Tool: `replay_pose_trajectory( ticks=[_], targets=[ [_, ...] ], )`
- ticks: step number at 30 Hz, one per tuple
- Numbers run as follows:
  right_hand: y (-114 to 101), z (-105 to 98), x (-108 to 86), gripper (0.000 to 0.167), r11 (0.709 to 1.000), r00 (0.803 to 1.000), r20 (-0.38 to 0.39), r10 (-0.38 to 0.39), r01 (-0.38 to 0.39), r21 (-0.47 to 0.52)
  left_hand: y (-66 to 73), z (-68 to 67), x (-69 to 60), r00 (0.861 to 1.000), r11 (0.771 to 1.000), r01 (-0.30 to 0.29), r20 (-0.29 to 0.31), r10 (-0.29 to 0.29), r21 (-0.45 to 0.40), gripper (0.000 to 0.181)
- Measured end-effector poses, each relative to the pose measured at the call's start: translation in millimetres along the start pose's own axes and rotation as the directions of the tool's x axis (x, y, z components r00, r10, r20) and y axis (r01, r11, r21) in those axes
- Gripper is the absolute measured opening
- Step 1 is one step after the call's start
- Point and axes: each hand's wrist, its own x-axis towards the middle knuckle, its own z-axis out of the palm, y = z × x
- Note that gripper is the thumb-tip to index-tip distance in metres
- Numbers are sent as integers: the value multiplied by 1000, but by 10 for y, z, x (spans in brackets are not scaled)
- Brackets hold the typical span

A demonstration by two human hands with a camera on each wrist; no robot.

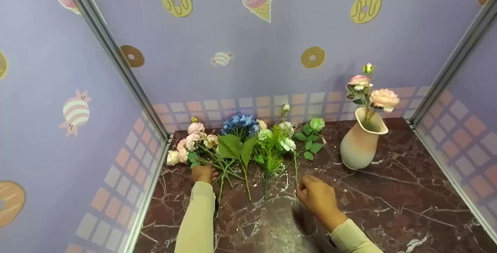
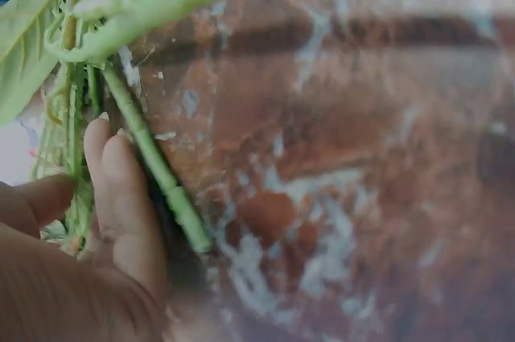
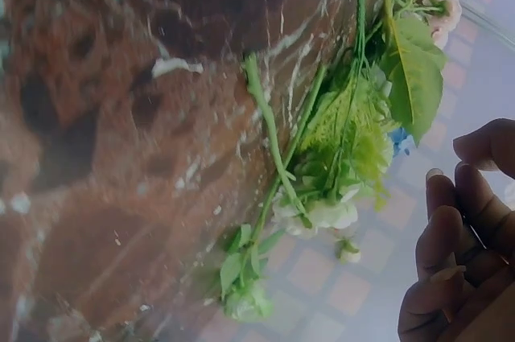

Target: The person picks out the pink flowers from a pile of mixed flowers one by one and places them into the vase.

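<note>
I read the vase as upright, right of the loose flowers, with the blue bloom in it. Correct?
Not the blue bloom: the head view shows pinkish blooms in the vase, which does stand upright, right of the loose flowers.

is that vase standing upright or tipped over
Upright: the vase stands on its base, mouth up, pink flowers rising from it.
</note>
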Motion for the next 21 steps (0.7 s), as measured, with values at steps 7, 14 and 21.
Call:
replay_pose_trajectory(
  ticks=[7,14,21],
  targets=[
    [-16,64,-55,27,1000,1000,8,-2,2,0,32,17,-201,1000,981,8,16,-5,-194,49],
    [-37,73,-63,28,1000,999,38,8,-9,15,17,-15,-307,999,948,-41,-42,29,-316,35],
    [-53,92,-73,29,1000,999,51,-11,11,10,97,-34,-361,992,899,-109,-102,72,-424,43]
  ],
)
